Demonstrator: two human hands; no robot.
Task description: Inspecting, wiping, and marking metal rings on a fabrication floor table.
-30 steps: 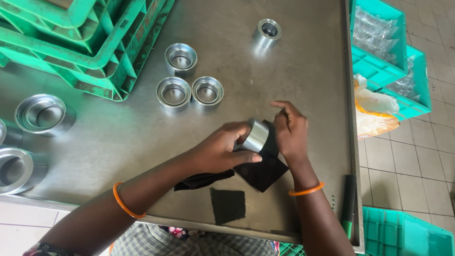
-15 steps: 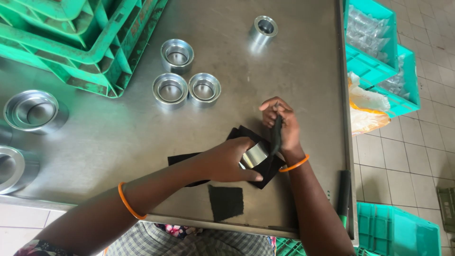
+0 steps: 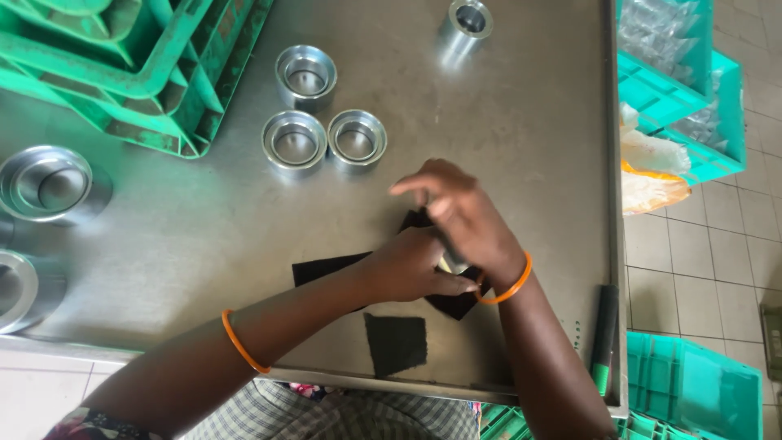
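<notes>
Both hands meet near the front of a steel table (image 3: 204, 236). My left hand (image 3: 407, 265) grips a small shiny metal ring (image 3: 450, 262), mostly hidden between the hands. My right hand (image 3: 460, 213) lies over the ring from above, pressing a black cloth (image 3: 326, 267) against it. The cloth spreads out flat under and to the left of my hands. A separate black square patch (image 3: 395, 342) lies on the table just in front of my left wrist.
Three metal rings (image 3: 295, 140) (image 3: 356, 137) (image 3: 306, 77) sit behind my hands, another (image 3: 468, 18) at the far edge. Larger metal bowls (image 3: 50, 182) lie left. Green crates (image 3: 122, 57) stand far left; teal bins (image 3: 676, 73) with bagged parts right. A dark marker (image 3: 604, 330) lies by the right edge.
My right hand has moved from beside the ring to on top of it, covering it. Both hands have shifted slightly toward me with the cloth.
</notes>
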